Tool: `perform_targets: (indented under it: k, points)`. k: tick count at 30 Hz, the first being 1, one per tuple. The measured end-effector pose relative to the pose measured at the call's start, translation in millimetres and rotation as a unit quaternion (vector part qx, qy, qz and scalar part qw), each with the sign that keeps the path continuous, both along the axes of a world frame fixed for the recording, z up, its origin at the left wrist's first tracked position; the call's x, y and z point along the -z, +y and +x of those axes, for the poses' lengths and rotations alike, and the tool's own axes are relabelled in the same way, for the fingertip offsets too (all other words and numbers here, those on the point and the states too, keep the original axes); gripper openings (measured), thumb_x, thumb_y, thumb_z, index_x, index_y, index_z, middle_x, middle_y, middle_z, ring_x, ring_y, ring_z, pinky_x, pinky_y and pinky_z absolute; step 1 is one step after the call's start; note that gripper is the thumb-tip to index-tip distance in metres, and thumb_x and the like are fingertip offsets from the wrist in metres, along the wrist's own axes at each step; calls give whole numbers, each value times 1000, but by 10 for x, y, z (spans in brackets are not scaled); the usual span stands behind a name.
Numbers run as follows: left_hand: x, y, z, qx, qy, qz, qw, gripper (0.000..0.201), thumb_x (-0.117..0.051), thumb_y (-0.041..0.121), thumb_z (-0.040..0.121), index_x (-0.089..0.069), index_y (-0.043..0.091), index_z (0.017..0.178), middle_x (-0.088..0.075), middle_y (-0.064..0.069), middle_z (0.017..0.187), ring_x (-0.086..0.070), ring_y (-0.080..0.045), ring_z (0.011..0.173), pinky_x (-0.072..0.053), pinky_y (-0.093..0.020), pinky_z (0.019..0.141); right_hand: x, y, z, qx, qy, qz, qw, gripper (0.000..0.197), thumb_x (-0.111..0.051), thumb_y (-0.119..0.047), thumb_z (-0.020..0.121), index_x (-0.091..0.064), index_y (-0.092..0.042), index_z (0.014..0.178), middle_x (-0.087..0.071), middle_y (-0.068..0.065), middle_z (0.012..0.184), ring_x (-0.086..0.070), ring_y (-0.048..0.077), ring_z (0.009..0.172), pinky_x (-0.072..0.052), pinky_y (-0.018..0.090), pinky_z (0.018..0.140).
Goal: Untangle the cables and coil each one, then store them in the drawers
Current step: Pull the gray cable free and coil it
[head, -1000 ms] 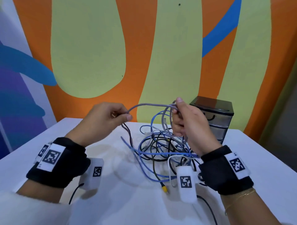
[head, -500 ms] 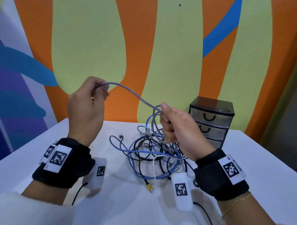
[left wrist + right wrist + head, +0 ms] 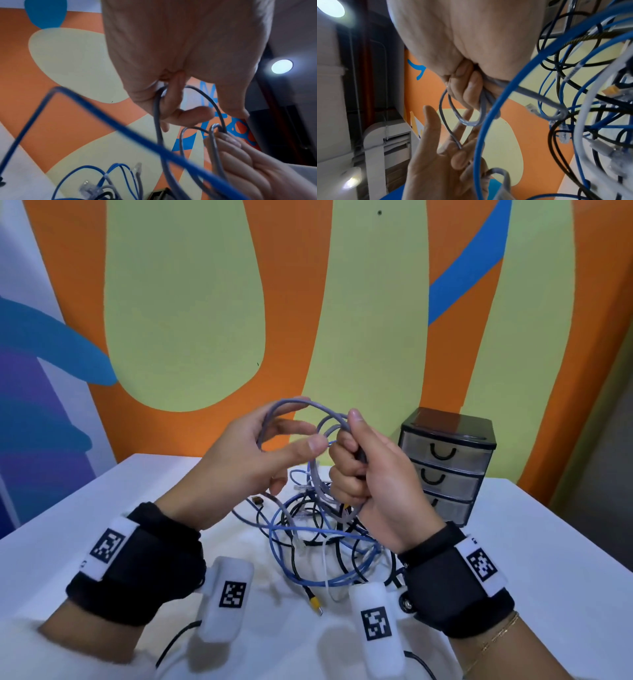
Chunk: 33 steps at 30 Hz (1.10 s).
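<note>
I hold a grey cable [image 3: 322, 407] in small loops above the table. My right hand [image 3: 363, 470] is a fist gripping the gathered loops [image 3: 481, 108]. My left hand [image 3: 274, 446] is close beside it on the left. Its thumb and forefinger are straight, and the cable [image 3: 157, 115] runs between its other fingers, one of which curls on it. The cable's tail drops into a tangle of blue, black and white cables [image 3: 308, 546] lying on the white table [image 3: 102, 508]. A dark three-drawer unit [image 3: 445, 453] stands behind my right hand, drawers closed.
A yellow-tipped plug [image 3: 313, 601] lies at the near edge of the tangle, and a small dark connector [image 3: 257, 500] at its far left. A blue cable [image 3: 120, 128] crosses close under my left wrist. A painted wall rises right behind the table.
My left hand, which had pulled the grey cable up and left, has come back down to the right hand, laying another loop there. The right hand has risen slightly.
</note>
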<state>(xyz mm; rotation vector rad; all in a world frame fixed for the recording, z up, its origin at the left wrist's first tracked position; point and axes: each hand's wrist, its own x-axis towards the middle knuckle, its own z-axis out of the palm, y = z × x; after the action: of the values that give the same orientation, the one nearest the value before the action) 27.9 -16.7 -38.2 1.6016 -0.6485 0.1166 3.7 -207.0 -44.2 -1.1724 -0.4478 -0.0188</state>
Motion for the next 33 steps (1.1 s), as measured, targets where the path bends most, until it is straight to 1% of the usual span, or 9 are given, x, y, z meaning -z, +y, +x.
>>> perform_targets:
  k: [3,6,8,15,18,23,26,30,33]
  points:
    - [67,-32,11,26,19,-12,999,54,-89,27,87,-66,32,136,-78,-5,108,-37,-20,50,-34,-26,47,-2,-2,3,-45,10,26,999,40,-41,-40,111,-42,-19,77,-18,-4,60,-9,10,45,-11,26,45]
    - [87,-80,45,-14,-17,-40,999,17,-73,10,97,-78,23,108,-67,-10,79,-33,-17,46,-26,-24,43,0,-22,15,-94,23,29,995,42,-41,-37,111,-50,-14,77,-19,-3,57,-15,9,42,-13,28,49]
    - [96,-118,39,-12,-3,-62,998,19,-67,6,100,-79,19,94,-57,-9,72,-29,-13,46,-19,-24,44,-8,-43,15,-111,31,29,993,43,-42,-36,110,-50,-13,74,-21,-3,53,-18,10,41,-15,28,49]
    - [-10,-8,0,20,19,-90,996,22,-68,21,95,-83,12,107,-58,-28,89,-16,-9,47,-13,-18,40,-27,-145,32,-67,37,39,996,47,-45,-41,109,-40,-18,69,-20,-5,55,-14,7,40,-11,27,45]
    - [-48,118,54,-24,21,-116,993,20,-67,23,97,-80,11,87,-22,-6,63,-15,-8,49,-12,-19,41,-35,-145,20,-69,40,12,997,46,-49,-41,107,-45,-17,67,-17,-4,58,-15,7,41,-13,24,43]
    - [-59,161,129,-86,71,-208,972,35,-52,8,100,-66,9,68,-23,3,64,-13,-11,49,-10,-23,41,-23,-53,-52,-133,61,-62,987,48,-47,-39,106,-39,-19,64,-20,-4,55,-22,11,41,-21,24,45]
    - [-33,96,122,-153,-1,-105,983,19,-55,8,92,-73,5,85,-26,-6,68,-18,-17,55,-14,-29,50,-29,-64,-57,-147,66,-21,987,49,-44,-41,107,-35,-21,64,-20,-5,52,-18,10,40,-15,26,44]
    - [11,-16,16,-63,20,-26,997,50,-56,25,74,-74,29,120,-50,-8,91,-39,-18,64,-24,-34,58,-23,-30,-35,-131,68,31,989,49,-43,-44,107,-32,-22,65,-20,-7,54,-9,9,44,-10,26,44]
    - [30,-67,24,-30,25,-42,998,46,-58,32,84,-70,36,129,-58,-7,101,-53,-21,75,-36,-38,63,-23,4,-36,-123,74,78,987,49,-42,-47,107,-32,-22,67,-17,-7,55,-7,9,44,-10,24,42]
